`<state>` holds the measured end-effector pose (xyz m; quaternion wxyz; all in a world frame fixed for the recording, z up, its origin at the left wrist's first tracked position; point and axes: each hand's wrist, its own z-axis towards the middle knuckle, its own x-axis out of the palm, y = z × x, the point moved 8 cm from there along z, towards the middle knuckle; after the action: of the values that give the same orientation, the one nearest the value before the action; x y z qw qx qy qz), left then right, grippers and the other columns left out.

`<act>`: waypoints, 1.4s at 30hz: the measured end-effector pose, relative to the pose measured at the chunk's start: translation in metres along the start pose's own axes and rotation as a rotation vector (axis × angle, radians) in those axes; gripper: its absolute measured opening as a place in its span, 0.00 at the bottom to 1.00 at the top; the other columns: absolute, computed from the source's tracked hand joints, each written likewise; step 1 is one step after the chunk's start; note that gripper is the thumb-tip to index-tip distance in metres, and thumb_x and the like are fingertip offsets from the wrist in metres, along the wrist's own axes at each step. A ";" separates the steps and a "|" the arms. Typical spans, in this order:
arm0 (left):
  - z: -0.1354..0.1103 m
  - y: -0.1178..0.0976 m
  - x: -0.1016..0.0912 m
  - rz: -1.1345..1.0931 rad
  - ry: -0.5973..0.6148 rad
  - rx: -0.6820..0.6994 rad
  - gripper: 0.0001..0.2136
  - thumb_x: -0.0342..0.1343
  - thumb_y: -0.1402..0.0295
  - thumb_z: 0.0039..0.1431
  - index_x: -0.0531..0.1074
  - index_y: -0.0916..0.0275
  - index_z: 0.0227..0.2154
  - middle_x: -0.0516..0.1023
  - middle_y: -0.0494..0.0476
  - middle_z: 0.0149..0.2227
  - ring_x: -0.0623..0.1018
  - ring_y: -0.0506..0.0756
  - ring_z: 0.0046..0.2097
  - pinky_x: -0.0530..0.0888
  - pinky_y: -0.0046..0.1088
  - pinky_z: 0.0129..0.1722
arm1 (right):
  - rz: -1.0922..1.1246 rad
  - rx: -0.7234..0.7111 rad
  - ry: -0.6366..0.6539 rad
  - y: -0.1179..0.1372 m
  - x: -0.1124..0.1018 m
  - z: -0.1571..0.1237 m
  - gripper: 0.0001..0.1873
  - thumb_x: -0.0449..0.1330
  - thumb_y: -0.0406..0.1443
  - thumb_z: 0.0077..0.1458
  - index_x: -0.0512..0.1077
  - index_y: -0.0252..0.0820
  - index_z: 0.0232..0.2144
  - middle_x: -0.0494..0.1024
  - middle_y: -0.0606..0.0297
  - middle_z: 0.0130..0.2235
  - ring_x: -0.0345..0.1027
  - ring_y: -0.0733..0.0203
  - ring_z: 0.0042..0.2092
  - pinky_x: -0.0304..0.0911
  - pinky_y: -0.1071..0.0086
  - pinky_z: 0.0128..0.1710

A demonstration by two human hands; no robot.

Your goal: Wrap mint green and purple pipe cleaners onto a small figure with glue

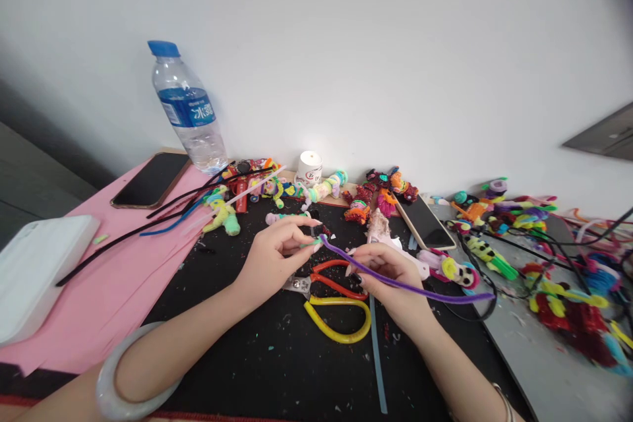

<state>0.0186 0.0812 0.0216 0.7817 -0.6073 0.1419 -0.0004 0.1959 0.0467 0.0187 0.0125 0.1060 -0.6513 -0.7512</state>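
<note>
Over black mat [237, 362], left hand [271, 254] and right hand [399, 267] holding purple pipe cleaner [450, 298], bottle label [186, 107] in Chinese

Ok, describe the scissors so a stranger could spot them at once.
Find the black mat below the white wall. On it, between the forearms, lie the scissors, one handle red, the other yellow, unlike the plain pale-blue strip beside them.

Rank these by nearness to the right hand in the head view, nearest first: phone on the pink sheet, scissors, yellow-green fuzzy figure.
From the right hand:
1. Scissors: on the black mat, just to its left.
2. Yellow-green fuzzy figure: farther left, by the pink sheet's edge.
3. Phone: farthest left of these, on that sheet.
</note>
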 end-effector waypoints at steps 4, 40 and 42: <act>-0.003 -0.001 0.011 -0.020 0.127 0.013 0.06 0.56 0.70 0.53 0.68 0.64 0.23 0.72 0.60 0.48 0.71 0.45 0.25 0.71 0.24 0.26 | -0.116 -0.038 0.008 0.003 0.007 -0.004 0.15 0.62 0.32 0.49 0.70 0.46 0.42 0.74 0.65 0.33 0.67 0.63 0.30 0.63 0.71 0.28; -0.019 -0.007 0.039 -0.261 0.365 0.007 0.10 0.56 0.75 0.54 0.64 0.58 0.37 0.61 0.51 0.43 0.75 0.48 0.37 0.75 0.22 0.35 | -0.078 0.115 0.065 -0.009 0.033 -0.012 0.05 0.54 0.32 0.55 0.66 0.43 0.36 0.66 0.70 0.27 0.57 0.67 0.26 0.53 0.74 0.25; -0.020 -0.007 0.040 -0.248 0.374 0.003 0.10 0.56 0.75 0.54 0.64 0.58 0.37 0.61 0.51 0.43 0.75 0.47 0.36 0.75 0.21 0.34 | -0.076 0.113 0.074 -0.008 0.033 -0.011 0.05 0.54 0.31 0.54 0.65 0.43 0.35 0.64 0.71 0.26 0.55 0.68 0.26 0.51 0.75 0.25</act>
<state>0.0538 0.0539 0.0153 0.7366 -0.6082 0.2089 -0.2094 0.1669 0.0319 0.0046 0.0020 0.1590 -0.6872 -0.7088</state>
